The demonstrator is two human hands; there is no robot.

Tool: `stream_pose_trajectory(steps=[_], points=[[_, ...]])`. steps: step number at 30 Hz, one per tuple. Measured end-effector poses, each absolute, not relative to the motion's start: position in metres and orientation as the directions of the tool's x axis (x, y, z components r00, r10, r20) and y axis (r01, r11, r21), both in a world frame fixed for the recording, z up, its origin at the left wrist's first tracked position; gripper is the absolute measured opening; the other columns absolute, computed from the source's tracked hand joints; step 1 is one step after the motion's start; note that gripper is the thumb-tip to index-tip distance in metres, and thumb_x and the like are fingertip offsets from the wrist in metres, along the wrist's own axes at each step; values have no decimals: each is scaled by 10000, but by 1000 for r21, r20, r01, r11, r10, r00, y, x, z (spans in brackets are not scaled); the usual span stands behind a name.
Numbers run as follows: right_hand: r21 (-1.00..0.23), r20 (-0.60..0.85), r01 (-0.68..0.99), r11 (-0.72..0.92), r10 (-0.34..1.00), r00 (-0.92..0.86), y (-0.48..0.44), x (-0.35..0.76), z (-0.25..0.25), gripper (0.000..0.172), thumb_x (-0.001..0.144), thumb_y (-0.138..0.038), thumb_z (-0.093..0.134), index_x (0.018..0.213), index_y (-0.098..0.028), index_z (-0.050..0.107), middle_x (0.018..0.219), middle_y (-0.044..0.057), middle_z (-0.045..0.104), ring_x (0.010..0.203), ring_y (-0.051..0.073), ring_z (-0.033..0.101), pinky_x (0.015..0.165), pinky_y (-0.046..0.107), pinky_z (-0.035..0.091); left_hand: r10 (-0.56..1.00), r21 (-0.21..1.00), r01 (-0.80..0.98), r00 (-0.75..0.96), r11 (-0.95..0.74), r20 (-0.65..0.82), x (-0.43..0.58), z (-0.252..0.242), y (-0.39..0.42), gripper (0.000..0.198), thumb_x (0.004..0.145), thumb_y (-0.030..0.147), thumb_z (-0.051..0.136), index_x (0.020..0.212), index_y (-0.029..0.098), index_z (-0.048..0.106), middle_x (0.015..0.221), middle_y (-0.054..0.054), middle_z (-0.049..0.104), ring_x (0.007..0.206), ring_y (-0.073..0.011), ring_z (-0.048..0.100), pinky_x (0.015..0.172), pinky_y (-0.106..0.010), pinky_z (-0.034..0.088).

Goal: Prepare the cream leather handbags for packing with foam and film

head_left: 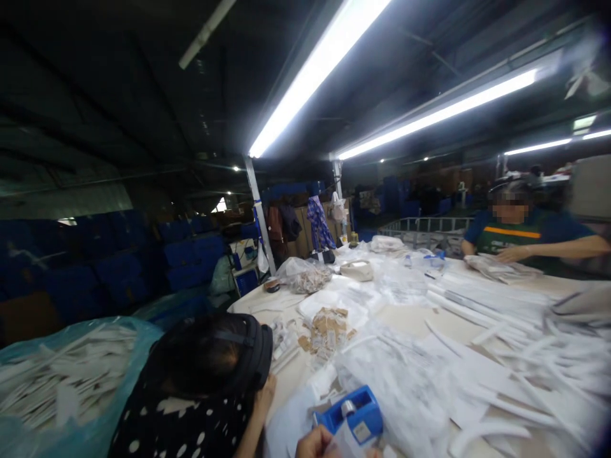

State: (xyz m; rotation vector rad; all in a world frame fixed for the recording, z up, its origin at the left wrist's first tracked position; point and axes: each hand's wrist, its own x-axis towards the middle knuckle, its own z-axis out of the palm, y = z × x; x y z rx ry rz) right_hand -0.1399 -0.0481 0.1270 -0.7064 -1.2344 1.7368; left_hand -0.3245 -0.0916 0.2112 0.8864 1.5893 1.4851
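At the bottom edge, my left hand point(315, 443) shows with its fingers bent and pressed together on a piece of translucent plastic film point(345, 440). Only a sliver of my right hand point(373, 453) appears beside the film, its fingers mostly cut off by the frame. Just beyond both hands stands a blue tape dispenser point(366, 412) with a white label on its side. Crumpled clear plastic bags point(396, 381) lie right of the dispenser.
A co-worker in a polka-dot top point(181, 423) leans at the table on the left. Another person point(510, 235) handles flat bundles at the far right. Brown paper scraps point(329, 327), white strips point(515, 407) and a blue bag of white pieces point(138, 326) lie around.
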Motion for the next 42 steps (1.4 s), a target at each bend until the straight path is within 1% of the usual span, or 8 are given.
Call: stream_pose_trajectory(steps=[6,12,15,22,30,34,38,42], points=[[-795,-102,-553,-249,954,-283,-105,-100,129,372,526,-346,802,792,-203,586,735,19,666,662,197,608,655,341,481,942,976,-176,-288,126,-174,-243,171,-143,391,501,413,793,643,165,526,586,34,551,525,-81,477,527,-201,375],[-799,-135,-524,-296,937,-323,-116,-66,163,426,564,-207,753,936,-212,543,761,-14,671,611,144,575,554,242,403,947,943,-89,-3,320,-322,-228,194,-142,437,522,369,817,835,136,619,724,-17,649,621,-127,579,594,-224,420],[-847,-117,-450,-282,925,-360,-121,-47,168,452,533,-165,735,951,-209,571,722,-32,649,591,135,556,544,236,383,956,957,-2,28,291,-290,-206,196,-137,346,561,344,794,775,127,629,650,1,620,548,-96,525,555,-209,386],[-890,-200,-379,-252,965,-172,-132,2,164,201,570,-287,742,665,-157,622,579,-25,582,527,104,471,533,238,331,970,971,37,62,234,-236,-151,174,-136,256,602,314,749,657,142,568,593,31,542,523,-72,439,510,-187,331],[-836,-387,-443,-322,920,62,-143,47,134,340,528,-401,766,486,-159,530,425,-54,453,411,64,322,452,237,217,896,950,22,326,312,-302,-95,146,-139,270,664,342,718,773,136,583,718,-12,614,624,-120,534,577,-216,398],[-746,-449,-630,-215,861,238,-152,76,121,354,540,-450,807,618,-149,637,540,-17,580,493,101,461,487,234,334,912,952,8,282,307,-297,-69,139,-129,291,645,366,723,700,140,548,610,28,538,532,-81,452,500,-191,326],[-563,-449,-816,-133,878,167,-165,91,124,408,629,-449,789,922,-185,681,905,52,704,750,184,624,665,300,486,946,963,-21,195,267,-258,-46,131,-119,321,649,412,710,737,153,541,645,26,553,551,-87,475,509,-188,347],[-561,-419,-822,-104,891,173,-161,86,123,369,603,-340,822,901,-169,688,895,68,716,808,230,652,705,341,516,949,966,-27,194,259,-249,-28,117,-110,303,707,428,657,765,166,515,635,35,535,538,-86,475,501,-186,355]])
